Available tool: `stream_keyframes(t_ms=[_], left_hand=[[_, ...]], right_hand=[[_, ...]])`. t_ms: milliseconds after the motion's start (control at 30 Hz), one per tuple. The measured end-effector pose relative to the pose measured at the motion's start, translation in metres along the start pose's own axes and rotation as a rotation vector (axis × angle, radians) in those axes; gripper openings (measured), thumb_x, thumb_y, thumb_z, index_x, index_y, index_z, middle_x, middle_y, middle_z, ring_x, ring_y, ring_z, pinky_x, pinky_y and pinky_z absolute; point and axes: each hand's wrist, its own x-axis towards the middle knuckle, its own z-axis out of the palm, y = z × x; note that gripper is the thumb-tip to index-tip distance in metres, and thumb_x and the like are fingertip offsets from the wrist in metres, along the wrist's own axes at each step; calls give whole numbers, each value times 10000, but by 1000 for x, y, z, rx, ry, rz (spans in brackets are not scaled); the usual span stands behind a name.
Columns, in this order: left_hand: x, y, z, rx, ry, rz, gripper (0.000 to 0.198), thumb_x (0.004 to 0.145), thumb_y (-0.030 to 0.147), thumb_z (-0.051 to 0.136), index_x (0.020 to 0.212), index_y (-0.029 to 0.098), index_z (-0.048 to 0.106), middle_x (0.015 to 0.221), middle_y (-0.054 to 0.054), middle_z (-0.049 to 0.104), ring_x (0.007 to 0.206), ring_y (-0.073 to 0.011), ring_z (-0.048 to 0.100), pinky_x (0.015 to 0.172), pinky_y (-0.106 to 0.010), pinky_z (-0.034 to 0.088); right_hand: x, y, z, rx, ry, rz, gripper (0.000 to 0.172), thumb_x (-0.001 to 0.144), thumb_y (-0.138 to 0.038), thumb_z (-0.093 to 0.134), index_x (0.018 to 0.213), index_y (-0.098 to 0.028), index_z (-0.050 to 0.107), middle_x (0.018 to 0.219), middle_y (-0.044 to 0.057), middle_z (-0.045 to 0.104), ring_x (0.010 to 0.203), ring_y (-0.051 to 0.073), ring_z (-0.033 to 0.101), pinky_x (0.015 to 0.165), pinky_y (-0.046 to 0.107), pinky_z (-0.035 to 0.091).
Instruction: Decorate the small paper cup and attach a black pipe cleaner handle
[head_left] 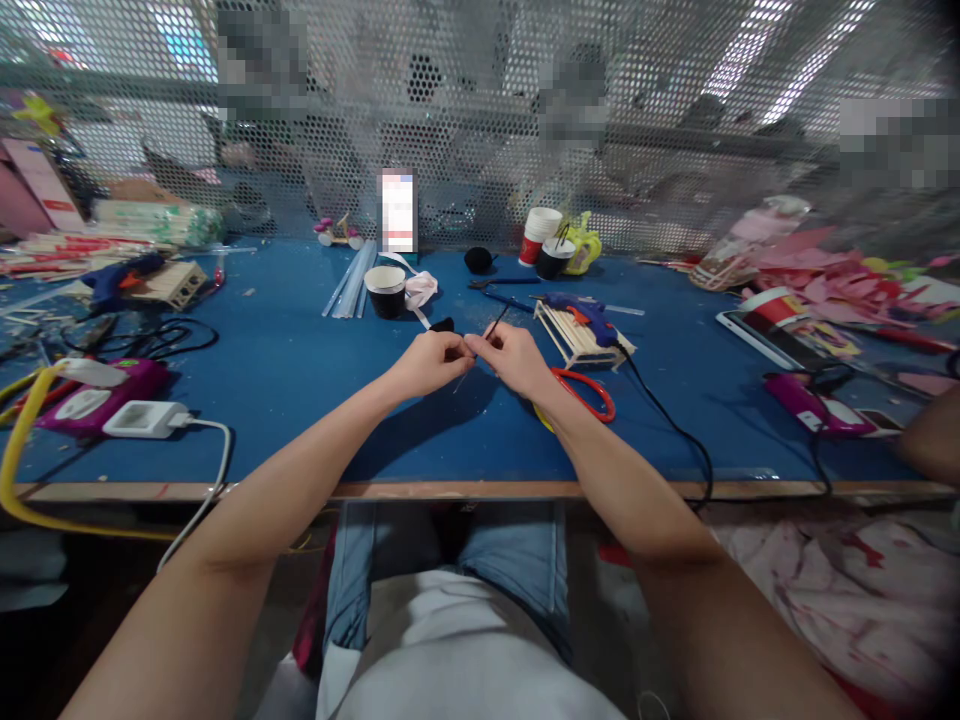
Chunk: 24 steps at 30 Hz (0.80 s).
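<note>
Thin dark stick: centre of the frame, above the worktop; long axis slanting, free end pointing to the upper right.
Right hand: grip pinched on the stick's lower end.
Left hand: fingertips appear to meet the right's; whether its grip holds anything cannot be told.
Progress: seemingly mid-handling; the stick is apart from the upright black cup at centre-left; what remains is unclear.

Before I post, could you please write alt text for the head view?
A person's left hand and right hand are close together over a blue table, the right one pinching a thin dark strip. A black cup stands beyond; at right, a blue glue gun rests on a wooden rack.
</note>
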Motion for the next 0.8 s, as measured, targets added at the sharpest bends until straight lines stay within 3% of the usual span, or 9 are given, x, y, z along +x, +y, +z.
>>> stream_keyframes(t_ms=[267,567,800], left_hand=[[1,-5,1,-163,-37,-55,279,725,365,536,624,105,548,555,19,460,511,-61,369,480,-196,275],[3,-6,-3,-145,-58,-47,203,714,286,526,688,99,600,627,-15,564,570,-80,454,545,-202,351],[2,-4,-5,7,-24,-13,194,715,286,517,680,113,597,633,-19,592,583,-93,488,544,-201,360]], right_hand=[[-2,1,0,202,-156,-20,304,771,-459,526,776,-156,506,570,-17,520,457,82,475,434,202,376],[1,2,0,39,-64,15,304,775,-437,519,686,-146,518,494,-15,500,455,93,468,461,214,358],[0,0,-1,-31,-41,20,329,766,-456,519,639,-152,506,492,-16,487,471,93,442,467,218,324]])
